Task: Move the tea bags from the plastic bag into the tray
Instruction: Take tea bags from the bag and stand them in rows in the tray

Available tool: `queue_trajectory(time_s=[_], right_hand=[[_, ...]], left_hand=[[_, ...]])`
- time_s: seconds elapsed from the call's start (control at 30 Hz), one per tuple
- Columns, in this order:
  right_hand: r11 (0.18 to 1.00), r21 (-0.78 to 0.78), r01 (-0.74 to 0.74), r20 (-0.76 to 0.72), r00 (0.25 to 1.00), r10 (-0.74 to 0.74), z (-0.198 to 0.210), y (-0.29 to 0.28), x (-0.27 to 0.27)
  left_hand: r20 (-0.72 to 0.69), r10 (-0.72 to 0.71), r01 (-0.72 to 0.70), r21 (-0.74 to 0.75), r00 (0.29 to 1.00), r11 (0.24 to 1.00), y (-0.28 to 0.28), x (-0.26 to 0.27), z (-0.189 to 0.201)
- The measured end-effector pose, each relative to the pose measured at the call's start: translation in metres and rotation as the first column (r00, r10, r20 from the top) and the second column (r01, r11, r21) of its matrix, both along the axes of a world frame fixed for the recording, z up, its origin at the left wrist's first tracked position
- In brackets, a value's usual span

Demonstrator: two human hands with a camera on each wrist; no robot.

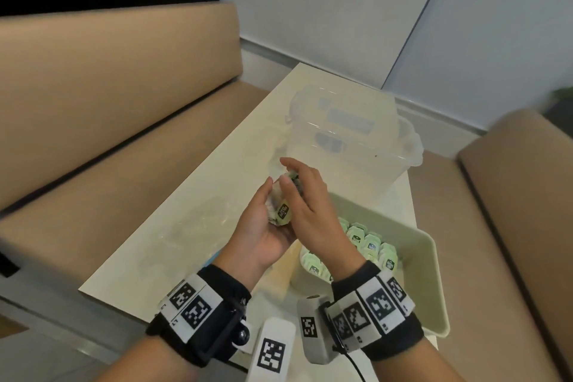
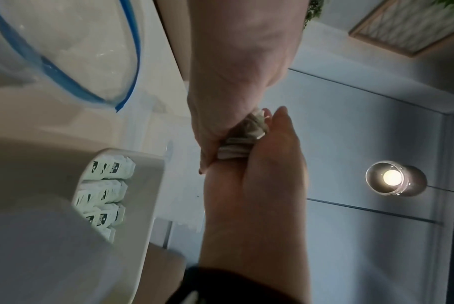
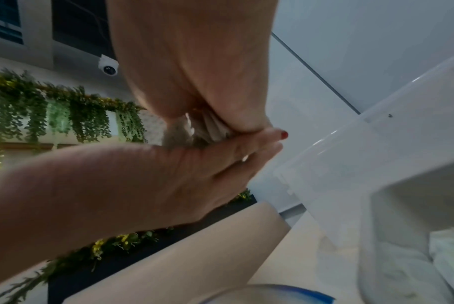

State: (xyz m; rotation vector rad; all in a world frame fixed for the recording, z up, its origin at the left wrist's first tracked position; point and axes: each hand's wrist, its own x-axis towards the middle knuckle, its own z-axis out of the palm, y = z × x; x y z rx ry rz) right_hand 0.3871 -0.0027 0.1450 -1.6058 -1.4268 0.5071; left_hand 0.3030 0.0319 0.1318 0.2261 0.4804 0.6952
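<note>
A bundle of pale green tea bags (image 1: pixel 283 206) is held between both hands above the table, just left of the tray. My left hand (image 1: pixel 263 226) cups it from below with the palm up. My right hand (image 1: pixel 305 197) grips it from above with the thumb on the bundle and the index finger stretched out. The wrist views show the same bundle (image 2: pixel 242 139) (image 3: pixel 194 129) squeezed between the two palms. The pale tray (image 1: pixel 434 276) stands at the right with several tea bags (image 1: pixel 369 242) in rows. The clear plastic bag (image 2: pixel 72 51) with a blue zip lies flat on the table.
A clear plastic box (image 1: pixel 350 133) stands on the cream table (image 1: pixel 161 251) beyond the hands and the tray. Beige sofa cushions (image 1: pixel 108 102) flank the table on the left and on the right (image 1: pixel 521 195). A planter with green leaves sits behind the left sofa.
</note>
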Motion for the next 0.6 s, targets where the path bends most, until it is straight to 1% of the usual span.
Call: queue_trajectory(time_s=[0.07, 0.2, 0.27, 0.33, 0.4, 0.43, 0.53, 0.6], right_hand=[[0.998, 0.043, 0.035, -0.012, 0.999, -0.035, -0.005, 0.001, 0.002], [0.977, 0.177, 0.119, -0.177, 0.980, -0.087, -0.016, 0.003, 0.003], [0.955, 0.252, 0.158, -0.225, 0.969, -0.101, -0.017, 0.003, 0.002], [0.939, 0.288, 0.189, -0.245, 0.962, -0.119, -0.018, 0.004, 0.001], [0.938, 0.281, 0.201, -0.226, 0.964, -0.139, -0.019, 0.005, 0.001], [0.944, 0.261, 0.200, -0.241, 0.961, -0.136, -0.019, 0.005, 0.002], [0.962, 0.192, 0.196, -0.373, 0.921, -0.113, -0.017, 0.005, 0.006], [0.958, 0.191, 0.214, -0.447, 0.888, -0.109, -0.015, 0.005, 0.007]], left_hand=[[0.025, -0.004, 0.004, -0.005, 1.000, 1.000, 0.000, 0.001, -0.001], [0.099, 0.019, -0.017, -0.017, 0.995, 1.000, -0.004, 0.004, -0.005], [0.137, 0.027, -0.022, -0.034, 0.990, 0.999, -0.005, 0.006, -0.007], [0.166, 0.034, -0.026, -0.051, 0.986, 0.998, -0.004, 0.008, -0.008], [0.174, 0.039, -0.029, -0.056, 0.984, 0.998, -0.003, 0.010, -0.011], [0.181, 0.044, -0.034, -0.059, 0.982, 0.998, -0.001, 0.011, -0.012], [0.224, 0.081, -0.059, -0.104, 0.971, 0.993, 0.003, 0.011, -0.015], [0.245, 0.114, -0.081, -0.138, 0.963, 0.987, 0.006, 0.011, -0.018]])
